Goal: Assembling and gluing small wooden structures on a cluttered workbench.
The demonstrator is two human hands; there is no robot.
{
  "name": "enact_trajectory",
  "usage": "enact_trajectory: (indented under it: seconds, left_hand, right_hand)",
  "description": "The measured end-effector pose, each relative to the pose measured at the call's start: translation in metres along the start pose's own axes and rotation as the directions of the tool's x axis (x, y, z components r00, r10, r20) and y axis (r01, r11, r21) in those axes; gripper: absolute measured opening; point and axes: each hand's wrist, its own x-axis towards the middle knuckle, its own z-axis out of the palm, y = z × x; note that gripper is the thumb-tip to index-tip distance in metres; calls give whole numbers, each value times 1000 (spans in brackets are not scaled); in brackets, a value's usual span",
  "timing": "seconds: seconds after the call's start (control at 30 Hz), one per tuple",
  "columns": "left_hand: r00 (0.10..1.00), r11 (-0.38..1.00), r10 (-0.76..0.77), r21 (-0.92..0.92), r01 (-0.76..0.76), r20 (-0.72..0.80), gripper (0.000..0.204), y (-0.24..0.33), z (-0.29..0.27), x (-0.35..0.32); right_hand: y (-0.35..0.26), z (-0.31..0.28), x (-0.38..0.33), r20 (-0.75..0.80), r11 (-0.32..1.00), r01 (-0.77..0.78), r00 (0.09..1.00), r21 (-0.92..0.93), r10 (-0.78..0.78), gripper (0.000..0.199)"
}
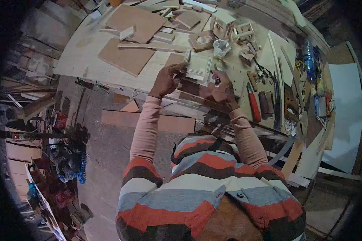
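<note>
Kept close to the body, at the near edge of the table (80,56): a small three-sided wooden frame (196,74), pale, seemingly with its open side toward the far end. Pinched at its left side by the fingers of the left hand (171,78), probably to steady it from there. Met at or just beside its right corner by the right hand (222,89), with fingers curled inward; impossible to tell whether clenched on something small or merely bent near the wood. Likely flanked from both ends to prevent twisting or sliding, and worked near the edge for an easy reach.

Just beyond, toward the right, a clear plastic cup (221,49), perhaps set there for quick access. Laid flat on the left, a square brown panel (126,58), with a larger brown panel (136,22) farther off, both stable that way and clear of the forearms. Along the nearer panel's far side, a long wooden strip (149,46). Beyond the cup on the right, box-like wooden pieces (243,31), apparently pushed back to leave working room. Near the right hand's side, a red-handled tool (254,105), conveniently parked for that hand. Farther right, among scraps, a blue-tinted clear bottle (309,58), well apart from the frame.
</note>
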Motion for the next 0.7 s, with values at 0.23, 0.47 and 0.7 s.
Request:
enact_trajectory:
  seconds: [0.23,0.47,0.7]
  left_hand:
    - [991,998,-6,69,-3,133,30,5,-15,14]
    - [992,982,25,183,-48,125,20,17,-17,19]
    - [993,984,30,173,-50,116,20,20,-17,19]
  right_hand:
    - [5,1,7,95,998,66,993,1,-65,29]
    - [-11,-2,1,53,1000,-13,999,17,12,31]
    - [-13,-4,4,77,999,1,997,40,-4,29]
